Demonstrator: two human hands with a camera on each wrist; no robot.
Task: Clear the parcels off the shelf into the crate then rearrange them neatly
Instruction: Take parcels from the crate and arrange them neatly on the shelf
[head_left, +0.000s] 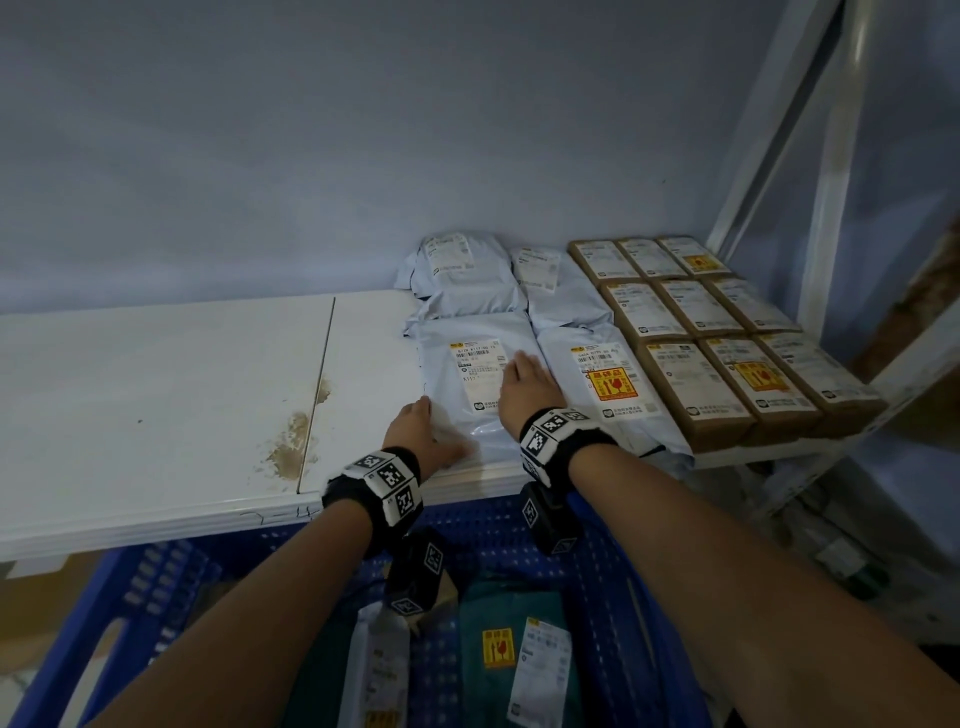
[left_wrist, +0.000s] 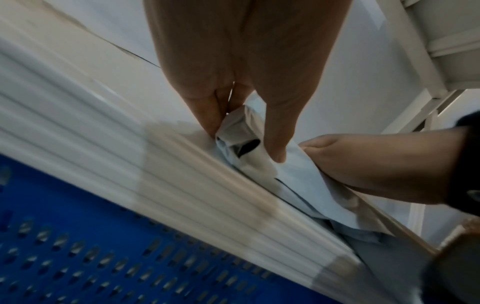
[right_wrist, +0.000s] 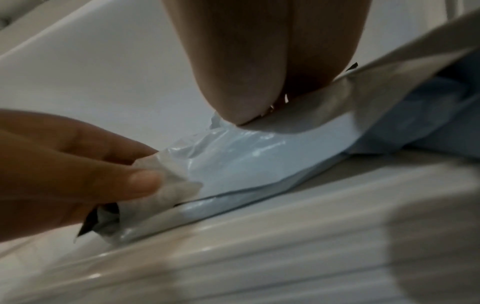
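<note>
Parcel labels (head_left: 478, 371) too small to read; crate (head_left: 156, 597) cut off below.

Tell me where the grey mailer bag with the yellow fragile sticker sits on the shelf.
In the head view, the grey mailer bag with the yellow fragile sticker lies at the white shelf's front edge, right of centre, between the grey mailer bag under both hands and the brown cardboard boxes.

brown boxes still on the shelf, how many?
9, in a three-by-three block at the shelf's right end: back row, middle row, front row. More could lie underneath, unseen.
</note>
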